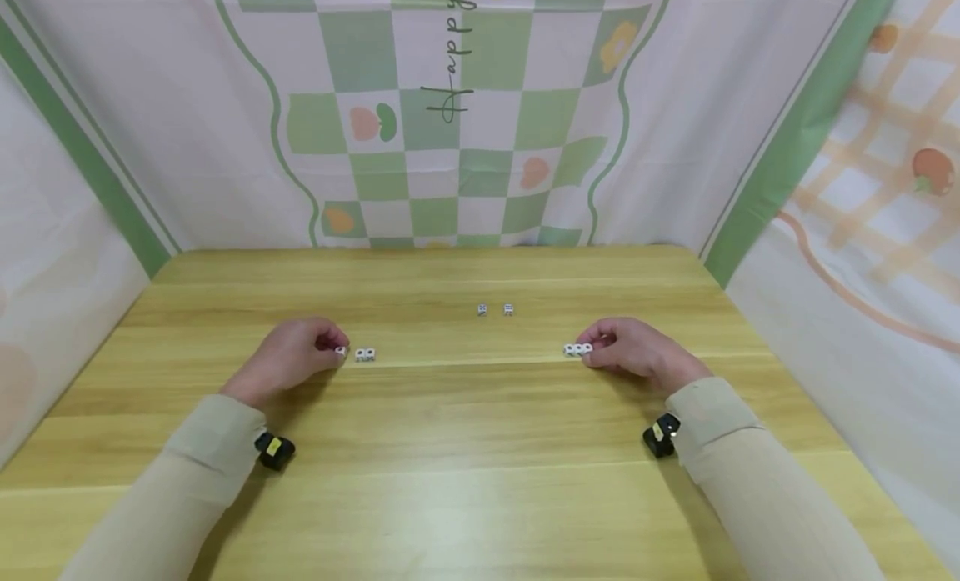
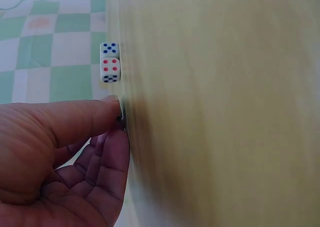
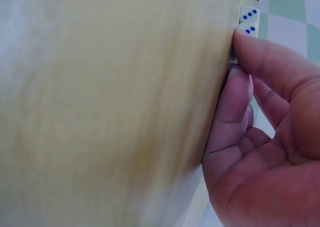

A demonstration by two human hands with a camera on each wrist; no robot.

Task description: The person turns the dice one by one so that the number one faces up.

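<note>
My left fingers [image 2: 114, 154] pinch a die [image 1: 341, 351] just beside a pair [image 1: 365, 354] on the bench [image 1: 450, 439]; my right fingers [image 3: 230, 104] pinch a row's [image 1: 577, 349] end die [image 1: 588, 348]. A crooked nudge could skew either line.

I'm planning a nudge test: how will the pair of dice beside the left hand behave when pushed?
The pair of dice would probably slide before rolling, since flat faces meet the wood-grain table. Rounded corners might let a flick tumble them. Nothing visible joins them, so an uneven push could part them.
</note>
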